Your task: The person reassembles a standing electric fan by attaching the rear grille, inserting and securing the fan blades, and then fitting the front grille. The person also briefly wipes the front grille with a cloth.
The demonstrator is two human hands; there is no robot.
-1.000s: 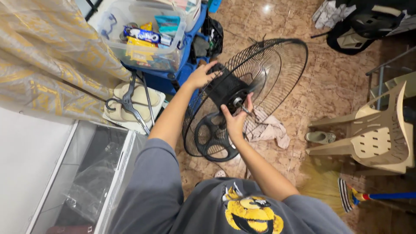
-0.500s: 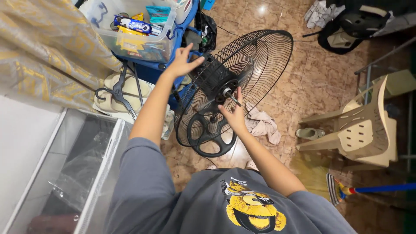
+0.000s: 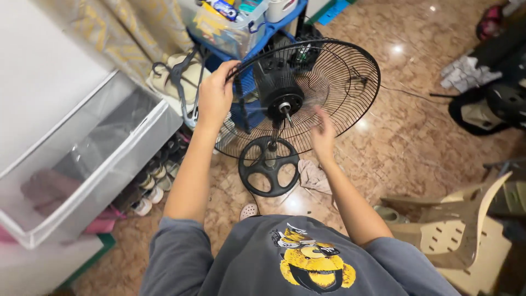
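Observation:
A black stand fan with no blades stands on the tiled floor. Its wire rear guard faces me, with the motor hub and bare shaft at the middle and the round base below. My left hand grips the guard's rim at its left edge. My right hand hovers in front of the lower part of the guard, to the right of the shaft, fingers spread and blurred, holding nothing.
A rag lies on the floor by the base. A clear plastic bin is at the left, a blue cart with a snack container behind the fan, beige plastic chairs at the right, shoes under the bin.
My left hand moved from behind the motor to the guard's left rim. My right hand left the shaft and drew off to the right. The view shifted right.

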